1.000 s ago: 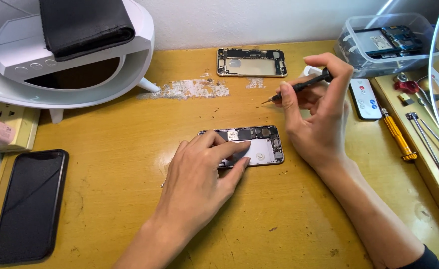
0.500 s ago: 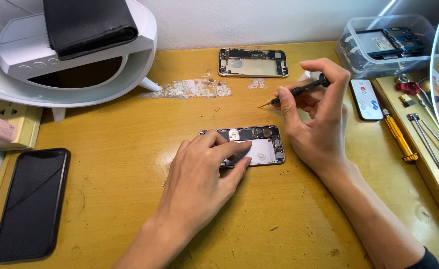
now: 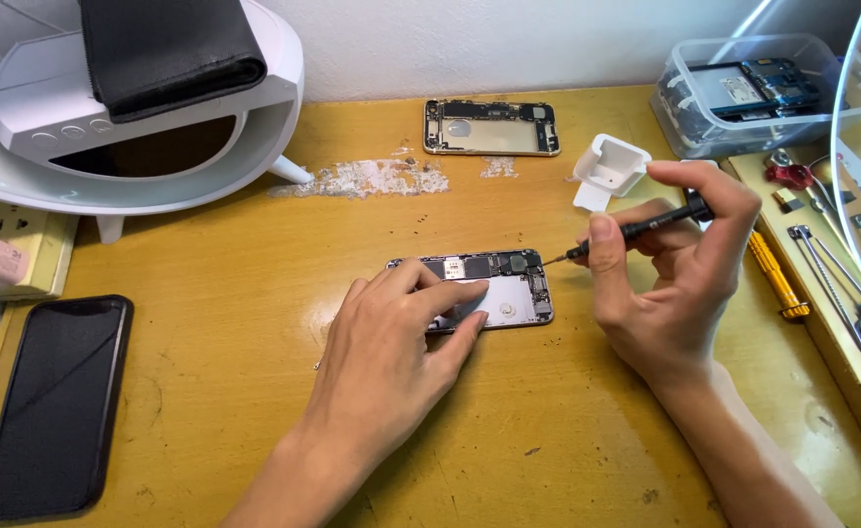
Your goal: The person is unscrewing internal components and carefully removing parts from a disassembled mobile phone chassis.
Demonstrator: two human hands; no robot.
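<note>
An opened grey smartphone with its circuit boards and metal backplate exposed (image 3: 494, 286) lies flat near the middle of the worn yellow wooden surface (image 3: 206, 391). The left hand (image 3: 391, 342) rests palm-down over the phone's left half, fingers spread and pressing on it, with the fingertips reaching onto the bare metal plate. The right hand (image 3: 675, 274) hovers just to the right of the phone, thumb and fingers pinched around a slim black precision screwdriver (image 3: 636, 227). Its fine tip points left and sits just beside the phone's upper right corner; I cannot tell whether it touches.

Behind the screwdriver stands a small white plastic box-shaped piece (image 3: 608, 168), and further back lies a second opened phone housing with a gold rim (image 3: 490, 127), next to a patch of scraped, whitish wear on the wood. At the far right corner a clear plastic container holding phone parts (image 3: 743, 93) sits near a yellow-handled screwdriver (image 3: 777, 279) and a row of metal hand tools (image 3: 841, 284). On the left a black smartphone with a dark screen (image 3: 54, 401) lies face-up near the edge. Above it stands a curved white stand (image 3: 157, 166) with a folded black wallet-like case (image 3: 172, 49) on top.
</note>
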